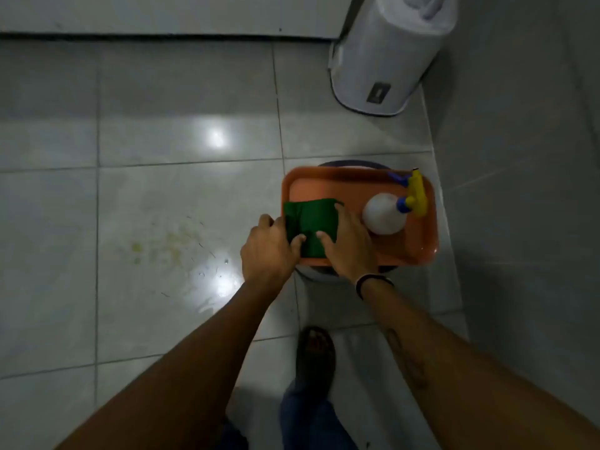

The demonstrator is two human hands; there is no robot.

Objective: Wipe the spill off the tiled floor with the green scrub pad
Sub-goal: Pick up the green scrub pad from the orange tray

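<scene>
Gripping a seemingly creased green scrub pad, both hands overlap the orange tray.

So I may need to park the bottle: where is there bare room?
On the tray: the strip behind the pad, and the near edge. Crowded where both hands, left and right, meet the pad beside the bottle. Bare floor lies beyond the spill.

The floor has big, shiny grey tiles with thin lines between them. A white bin stands by the grey wall. Light spots shine.
</scene>
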